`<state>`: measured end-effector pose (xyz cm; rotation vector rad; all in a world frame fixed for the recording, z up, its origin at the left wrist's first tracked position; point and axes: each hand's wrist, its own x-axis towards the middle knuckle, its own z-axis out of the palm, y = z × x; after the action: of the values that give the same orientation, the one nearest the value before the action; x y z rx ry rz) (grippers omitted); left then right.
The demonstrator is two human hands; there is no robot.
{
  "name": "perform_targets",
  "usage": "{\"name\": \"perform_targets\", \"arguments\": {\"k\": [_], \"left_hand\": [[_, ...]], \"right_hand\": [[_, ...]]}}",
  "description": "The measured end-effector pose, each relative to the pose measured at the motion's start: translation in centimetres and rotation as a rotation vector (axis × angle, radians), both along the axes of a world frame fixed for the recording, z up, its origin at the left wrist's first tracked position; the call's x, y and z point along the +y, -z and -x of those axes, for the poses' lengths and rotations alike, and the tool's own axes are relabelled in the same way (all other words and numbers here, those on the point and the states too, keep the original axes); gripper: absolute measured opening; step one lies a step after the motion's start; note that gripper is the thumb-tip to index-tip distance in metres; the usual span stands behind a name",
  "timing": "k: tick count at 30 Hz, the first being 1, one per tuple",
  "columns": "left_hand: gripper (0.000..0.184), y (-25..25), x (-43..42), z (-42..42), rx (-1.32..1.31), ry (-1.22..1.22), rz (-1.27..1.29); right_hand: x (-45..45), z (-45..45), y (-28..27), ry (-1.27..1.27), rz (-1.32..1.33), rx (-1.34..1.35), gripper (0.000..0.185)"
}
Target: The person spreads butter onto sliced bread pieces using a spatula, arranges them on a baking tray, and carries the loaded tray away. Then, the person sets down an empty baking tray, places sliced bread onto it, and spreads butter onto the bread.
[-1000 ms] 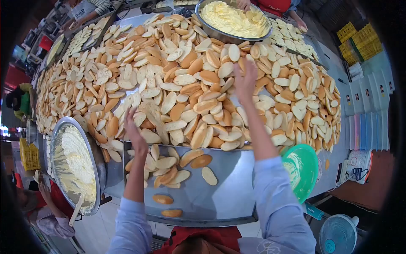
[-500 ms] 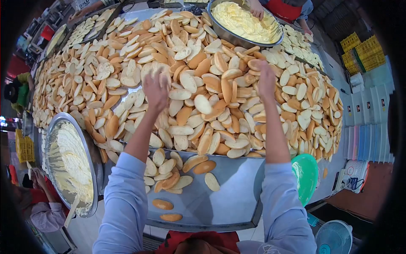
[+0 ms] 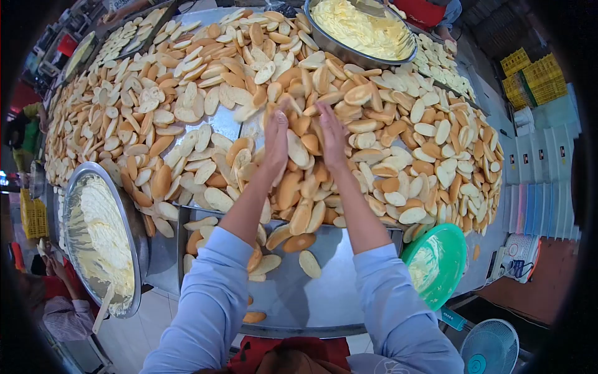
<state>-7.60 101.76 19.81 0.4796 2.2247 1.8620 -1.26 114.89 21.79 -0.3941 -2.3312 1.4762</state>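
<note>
Mid-table, we've got our left hand and right hand palms facing, fingers stretched out, with a clump of oval bread halves between them. Loads more lie heaped around, green bowl just past our right forearm.

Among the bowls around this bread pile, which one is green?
The green bowl beside the right sleeve; its colour sets it apart from the silvery left bowl and silvery far bowl.
</note>
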Motion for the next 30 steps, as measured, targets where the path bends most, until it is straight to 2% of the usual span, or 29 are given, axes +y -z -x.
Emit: {"name": "perform_targets", "arguments": {"k": [1, 3, 4, 7, 10, 12, 13, 15, 17, 21, 24, 25, 26, 27, 29, 30], "left_hand": [[0.06, -0.6, 0.4, -0.6, -0.063, 0.042, -0.143], [0.06, -1.1, 0.6, -1.6, -0.073, 0.021, -0.146], [0.06, -1.4, 0.5, -1.8, -0.054, 0.017, -0.13], [0.06, -1.9, 0.2, -2.5, -0.068, 0.0, -0.153], [0.06, -3.6, -0.8, -3.4, 0.016, -0.053, -0.194], [0.059, -5.2, -2.0, -3.8, 0.194, -0.063, -0.16], [0.059, -6.1, -2.7, -4.2, 0.195, -0.064, -0.16], [0.058, -7.8, -4.9, -5.8, 0.295, -0.099, -0.255], [0.067, -9.2, -8.1, -7.9, 0.289, -0.132, -0.182], [0.082, -10.5, -15.7, -14.9, 0.276, -0.216, 0.035], [0.081, -9.3, -20.5, -20.7, 0.168, -0.238, 0.083], [0.081, -9.3, -21.9, -22.1, 0.162, -0.245, 0.085], [0.082, -9.4, -23.4, -23.1, 0.087, -0.165, 0.146], [0.084, -9.5, -24.7, -23.6, 0.016, -0.082, 0.205], [0.084, -10.0, -26.5, -24.1, 0.038, -0.054, 0.27], [0.082, -10.7, -26.7, -23.8, 0.063, -0.116, 0.332]], "right_hand": [[-0.8, 0.2, 0.0, -0.002, 0.001, 0.002, 0.053], [-2.0, 0.3, 0.2, -0.001, 0.495, 0.259, 0.052], [-2.4, 0.1, 0.1, 0.007, 0.538, 0.277, 0.05], [-3.9, -0.3, -0.9, 0.021, 0.46, 0.239, 0.048], [-5.4, -0.6, -2.7, -0.007, 0.543, 0.307, 0.045], [-6.8, -1.2, -4.3, -0.018, 0.579, 0.341, 0.044], [-7.6, -1.6, -5.1, -0.03, 0.57, 0.379, 0.044], [-10.0, -2.8, -6.5, -0.061, 0.624, 0.433, 0.045], [-12.9, -4.9, -7.4, -0.075, 0.548, 0.411, 0.046], [-19.6, -11.6, -7.9, -0.156, 0.584, 0.307, 0.048], [-23.1, -16.8, -6.7, -0.209, 0.526, 0.237, 0.048], [-23.7, -18.5, -6.2, -0.265, 0.444, 0.123, 0.046], [-24.1, -19.9, -5.7, -0.318, 0.359, 0.015, 0.045], [-23.8, -21.3, -5.1, -0.32, 0.357, 0.016, 0.045], [-21.4, -24.1, -4.0, -0.266, -0.029, -0.001, 0.041], [-20.6, -24.7, -4.1, -0.053, 0.029, -0.051, 0.04]]}}
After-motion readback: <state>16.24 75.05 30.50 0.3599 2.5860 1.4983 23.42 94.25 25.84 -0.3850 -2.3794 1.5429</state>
